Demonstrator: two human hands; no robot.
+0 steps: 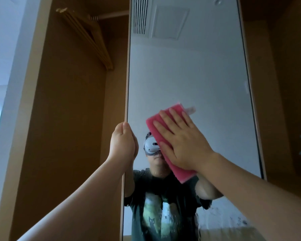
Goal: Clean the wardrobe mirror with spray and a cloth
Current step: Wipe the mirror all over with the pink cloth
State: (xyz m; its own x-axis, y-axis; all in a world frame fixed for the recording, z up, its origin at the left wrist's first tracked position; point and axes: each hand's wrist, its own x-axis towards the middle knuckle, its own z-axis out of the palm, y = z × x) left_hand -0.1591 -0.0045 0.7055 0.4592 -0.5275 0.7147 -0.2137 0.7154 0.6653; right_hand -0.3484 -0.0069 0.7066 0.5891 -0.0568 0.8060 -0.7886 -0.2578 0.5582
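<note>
1 L hand (pixel 122 143): fingers curled round edge of 1 wardrobe mirror (pixel 189 75) | 1 R hand (pixel 182 141): fingers straight, spread, pressing 1 pink cloth (pixel 152 126) under them onto glass | wet drops (pixel 163 214) below R fingers

Place: a room in a home, right at a wardrobe (pixel 68 119).
Wardrobe: it has brown wood walls and is open inside.
Hangers: wooden hangers (pixel 87 37) hang in a row on a rail (pixel 111 14) near the top.
Door: a tall mirror (pixel 189 75) covers it.
In the mirror: a white wall, and a ceiling with an air vent (pixel 140 14) and a square hatch (pixel 170 23).
</note>
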